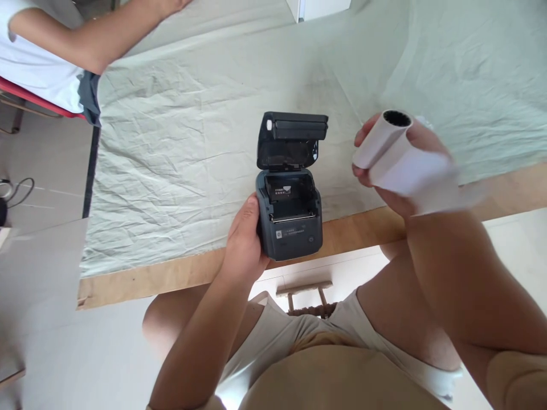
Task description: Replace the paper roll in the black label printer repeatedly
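Left hand [244, 238] grasps the portable thermal printer [294, 236] by its flank at the wooden table edge [166, 280]; right hand [424, 136] grasps the paper roll [378, 142], presumably light, tail [397, 171] limp, best held round the body; printer dark, boxy, likely rigid, lid [290, 154] raised.

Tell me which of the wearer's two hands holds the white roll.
The right hand, fingers around the roll; the left hand instead grips the printer, whose lid stands open.
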The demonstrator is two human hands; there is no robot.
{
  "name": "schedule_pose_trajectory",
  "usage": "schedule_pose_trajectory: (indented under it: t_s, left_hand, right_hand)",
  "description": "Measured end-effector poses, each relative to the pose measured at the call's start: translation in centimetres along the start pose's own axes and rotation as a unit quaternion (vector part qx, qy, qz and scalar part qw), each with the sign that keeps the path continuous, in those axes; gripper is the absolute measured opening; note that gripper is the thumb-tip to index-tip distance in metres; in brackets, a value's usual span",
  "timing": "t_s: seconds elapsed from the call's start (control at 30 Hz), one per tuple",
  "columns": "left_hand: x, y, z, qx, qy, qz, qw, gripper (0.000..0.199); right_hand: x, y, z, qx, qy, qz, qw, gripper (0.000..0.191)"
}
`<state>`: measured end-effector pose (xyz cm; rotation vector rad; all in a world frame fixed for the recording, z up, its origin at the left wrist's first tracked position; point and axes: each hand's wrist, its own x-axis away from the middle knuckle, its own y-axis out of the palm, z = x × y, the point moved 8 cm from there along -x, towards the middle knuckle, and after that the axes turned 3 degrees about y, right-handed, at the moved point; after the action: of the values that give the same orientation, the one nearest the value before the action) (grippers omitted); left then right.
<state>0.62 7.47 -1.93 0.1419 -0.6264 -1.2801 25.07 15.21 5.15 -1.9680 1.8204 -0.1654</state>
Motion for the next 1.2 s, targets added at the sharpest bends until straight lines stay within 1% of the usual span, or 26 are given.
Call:
schedule_pose_trajectory:
  t_s: [0.03, 0.1, 0.17, 0.23, 0.33, 0.4, 0.5, 0.57, 0.63, 0.73, 0.77, 0.8, 0.93, 1.03, 1.1, 1.13, 1.17, 1.2]
  left_hand:
    - [0.0, -0.1, 0.0, -0.001, 0.001, 0.002, 1.000, 0.034]
    - [-0.1, -0.2, -0.1, -0.001, 0.000, 0.005, 1.000, 0.032]
    - [-0.2, -0.3, -0.2, -0.003, 0.000, 0.009, 1.000, 0.032]
    - [-0.2, -0.3, -0.1, -0.009, 0.003, 0.006, 1.000, 0.032]
    - [-0.3, -0.2, -0.1, -0.016, 0.005, -0.001, 1.000, 0.033]
    - [-0.3, -0.1, 0.0, -0.014, 0.005, -0.004, 1.000, 0.034]
    - [-0.3, 0.0, 0.0, 0.003, 0.006, -0.008, 1.000, 0.032]
    - [-0.2, 0.1, -0.1, 0.011, 0.002, -0.007, 1.000, 0.030]
    - [-0.2, 0.0, -0.1, 0.008, -0.001, -0.004, 1.000, 0.029]
    - [-0.2, 0.1, -0.1, 0.007, 0.004, -0.004, 1.000, 0.029]
    - [-0.2, 0.1, 0.0, 0.008, 0.006, -0.005, 1.000, 0.029]
    - [-0.2, 0.2, 0.0, 0.009, 0.006, -0.007, 1.000, 0.029]
    - [-0.2, 0.2, -0.2, 0.009, 0.002, -0.006, 1.000, 0.030]
    - [-0.3, 0.2, -0.2, 0.011, 0.005, -0.001, 1.000, 0.029]
    - [-0.3, 0.2, -0.2, 0.013, 0.005, -0.002, 1.000, 0.029]
    - [-0.3, 0.2, -0.2, 0.015, 0.004, -0.006, 1.000, 0.029]
    - [-0.3, 0.2, -0.2, 0.015, 0.005, -0.010, 1.000, 0.029]
    - [-0.2, 0.2, -0.2, 0.012, 0.006, -0.013, 1.000, 0.029]
  right_hand:
    - [-0.1, 0.2, 1.0, -0.024, 0.019, 0.001, 1.000, 0.023]
    - [-0.2, 1.1, 2.4, -0.089, 0.049, -0.019, 0.995, 0.012]
    - [-0.1, 1.7, 3.3, -0.119, 0.060, -0.034, 0.991, 0.013]
    - [-0.1, 1.7, 3.8, -0.097, 0.058, -0.019, 0.993, 0.021]
    - [0.0, 1.1, 3.9, 0.018, 0.034, 0.030, 0.999, 0.040]
    - [0.2, 1.2, 3.4, 0.075, 0.004, 0.040, 0.996, 0.049]
    - [0.8, 0.9, 2.4, 0.089, -0.049, 0.082, 0.991, 0.062]
    - [1.1, 0.7, 2.1, 0.085, -0.067, 0.104, 0.989, 0.068]
    - [1.2, 0.8, 2.4, 0.100, -0.061, 0.098, 0.988, 0.063]
    - [1.1, 0.6, 3.0, 0.166, -0.038, 0.090, 0.981, 0.041]
    - [1.0, 0.5, 3.0, 0.188, -0.037, 0.091, 0.977, 0.037]
    - [1.0, 0.5, 3.0, 0.205, -0.040, 0.090, 0.974, 0.040]
    - [1.2, 1.6, 2.5, 0.211, -0.061, 0.047, 0.974, 0.067]
    - [1.4, 2.7, 2.6, 0.189, -0.035, 0.004, 0.981, 0.078]
    - [1.5, 3.0, 2.7, 0.169, -0.010, -0.015, 0.985, 0.079]
    - [1.5, 2.9, 2.5, 0.157, -0.009, -0.020, 0.987, 0.078]
    - [1.6, 2.6, 2.1, 0.148, -0.019, -0.015, 0.989, 0.074]
    - [1.7, 1.8, 1.5, 0.144, -0.039, 0.005, 0.989, 0.069]
